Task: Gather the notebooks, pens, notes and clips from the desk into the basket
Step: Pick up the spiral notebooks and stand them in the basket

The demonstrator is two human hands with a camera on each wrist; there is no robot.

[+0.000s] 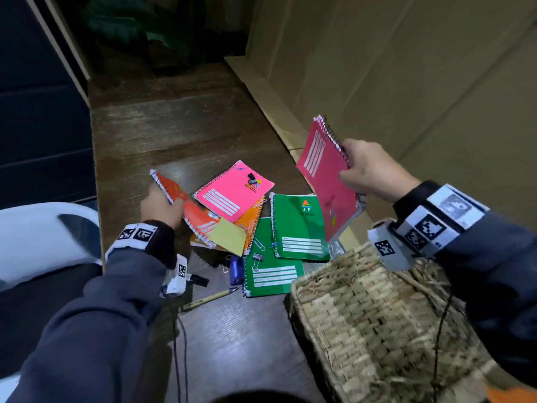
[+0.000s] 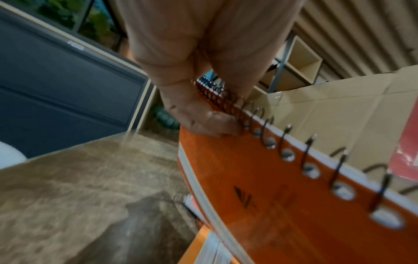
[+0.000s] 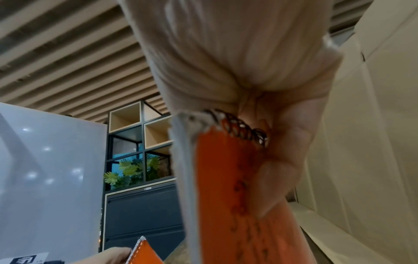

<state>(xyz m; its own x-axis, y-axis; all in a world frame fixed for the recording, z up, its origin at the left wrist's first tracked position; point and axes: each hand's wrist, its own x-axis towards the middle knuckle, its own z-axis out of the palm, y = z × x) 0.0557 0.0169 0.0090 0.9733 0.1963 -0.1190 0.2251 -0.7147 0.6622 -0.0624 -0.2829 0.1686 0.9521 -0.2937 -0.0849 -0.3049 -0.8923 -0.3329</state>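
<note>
My right hand point(image 1: 366, 169) grips a pink spiral notebook point(image 1: 327, 181) by its coil and holds it upright above the far rim of the woven basket point(image 1: 374, 321); the right wrist view shows that notebook point(image 3: 228, 187) as orange-red. My left hand point(image 1: 160, 205) grips a red-orange spiral notebook point(image 1: 193, 209) at its coil, one end raised off the desk point(image 1: 174, 126); the left wrist view shows the notebook point(image 2: 282, 192) and the hand point(image 2: 203, 114). On the desk lie another pink notebook point(image 1: 234, 191), two green notebooks point(image 1: 299, 225), an orange one point(image 1: 250, 222), a yellow note pad point(image 1: 228, 235), clips point(image 1: 257, 258) and a pen point(image 1: 209, 299).
A small blue object point(image 1: 236, 269) and a black marker point(image 1: 199, 280) lie near the front. Cardboard panels point(image 1: 406, 68) stand along the desk's right side. A white chair point(image 1: 43, 237) is at the left. Dark plants point(image 1: 139, 27) sit at the desk's far end.
</note>
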